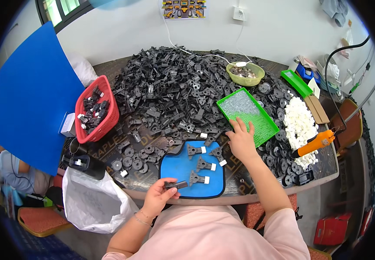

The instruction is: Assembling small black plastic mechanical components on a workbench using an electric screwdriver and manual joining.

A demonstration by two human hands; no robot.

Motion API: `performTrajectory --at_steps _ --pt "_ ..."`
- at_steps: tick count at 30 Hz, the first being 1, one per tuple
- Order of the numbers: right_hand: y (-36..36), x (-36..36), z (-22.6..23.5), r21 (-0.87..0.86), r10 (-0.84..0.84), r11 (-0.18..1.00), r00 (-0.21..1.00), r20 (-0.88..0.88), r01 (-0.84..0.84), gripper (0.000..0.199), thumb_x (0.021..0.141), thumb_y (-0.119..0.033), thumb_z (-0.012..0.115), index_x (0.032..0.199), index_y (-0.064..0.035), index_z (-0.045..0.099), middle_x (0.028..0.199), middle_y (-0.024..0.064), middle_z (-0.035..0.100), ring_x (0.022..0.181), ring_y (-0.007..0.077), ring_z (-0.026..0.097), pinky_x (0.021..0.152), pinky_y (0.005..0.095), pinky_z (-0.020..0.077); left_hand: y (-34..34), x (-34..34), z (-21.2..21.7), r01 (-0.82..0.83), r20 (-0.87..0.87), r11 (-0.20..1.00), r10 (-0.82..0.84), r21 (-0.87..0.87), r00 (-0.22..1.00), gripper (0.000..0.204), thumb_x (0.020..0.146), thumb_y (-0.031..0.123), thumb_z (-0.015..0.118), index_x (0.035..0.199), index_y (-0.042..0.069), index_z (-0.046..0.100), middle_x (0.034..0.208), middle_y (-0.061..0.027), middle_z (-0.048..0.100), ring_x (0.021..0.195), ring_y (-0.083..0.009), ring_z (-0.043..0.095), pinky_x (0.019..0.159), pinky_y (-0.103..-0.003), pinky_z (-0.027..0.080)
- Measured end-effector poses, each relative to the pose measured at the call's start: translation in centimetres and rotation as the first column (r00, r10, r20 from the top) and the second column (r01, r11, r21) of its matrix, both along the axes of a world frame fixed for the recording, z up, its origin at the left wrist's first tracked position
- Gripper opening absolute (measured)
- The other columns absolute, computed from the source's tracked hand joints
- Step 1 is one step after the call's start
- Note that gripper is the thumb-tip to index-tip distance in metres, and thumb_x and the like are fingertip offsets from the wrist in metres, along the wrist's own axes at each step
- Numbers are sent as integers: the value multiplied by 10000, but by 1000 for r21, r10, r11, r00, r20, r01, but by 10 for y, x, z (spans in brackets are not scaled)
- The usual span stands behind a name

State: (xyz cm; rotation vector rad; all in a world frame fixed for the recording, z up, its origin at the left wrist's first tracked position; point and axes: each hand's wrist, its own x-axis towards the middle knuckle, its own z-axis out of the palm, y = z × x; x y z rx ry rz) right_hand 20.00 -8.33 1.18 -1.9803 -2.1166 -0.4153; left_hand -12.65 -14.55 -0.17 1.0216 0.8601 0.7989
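My left hand (156,197) is closed around a black plastic part (176,185), just over the near left edge of a blue mat (176,162). Several black T-shaped parts (198,178) with white end pieces lie on this mat, one straddling its right edge. My right hand (242,142) reaches over the near left side of a green tray (267,138), fingers apart and fingertips down inside it. Small shiny metal pieces (239,106) are heaped at the tray's far end, with more spread thinly nearer. Whether the right fingertips touch any of them cannot be made out.
A large heap of black parts (166,82) covers the back. White pieces (299,125), black discs (278,158) and an orange power screwdriver (317,143) lie right. A yellow-green bowl (252,80) stands behind the tray. At left are a red basket (103,128) and white bag (96,208).
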Motion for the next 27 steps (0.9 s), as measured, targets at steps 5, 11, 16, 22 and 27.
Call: performTrajectory --at_steps 5,11,16,22,27 --pt "30 -24 3 -153 160 960 911 -380 -233 124 771 -107 654 888 -89 688 975 72 603 1024 266 576 866 404 460 1 -3 -1 -29 -7 999 29 -26 1000 271 901 12 566 1170 10 530 903 -101 645 785 -159 650 723 -281 553" --pt "71 -58 6 -393 -106 920 971 -214 14 335 731 -371 737 846 -65 665 763 123 662 758 310 650 662 400 526 8 -7 2 -58 -25 997 57 -42 998 266 901 13 565 1165 14 536 908 -97 644 785 -156 648 729 -279 549" --pt "72 -67 -13 -319 -163 944 963 -215 88 384 709 -378 754 840 -36 638 767 160 659 757 318 659 661 407 530 19 -6 -2 -68 -15 996 68 -53 998 268 900 18 570 1166 14 536 911 -91 641 793 -158 647 734 -282 545" --pt "49 -64 -4 -157 -3 985 897 -443 -75 277 744 -256 740 867 -32 635 826 140 661 723 266 664 648 355 535 37 5 6 -31 -25 999 31 25 999 277 901 24 576 1175 9 535 928 -80 631 803 -145 635 731 -272 533" --pt "7 -109 5 -306 35 758 505 -862 -576 234 739 -59 733 957 -35 650 837 83 664 774 174 670 691 277 539 54 -3 4 -138 -148 940 191 312 970 292 881 39 613 1165 7 557 946 -37 590 786 -100 564 707 -235 481"
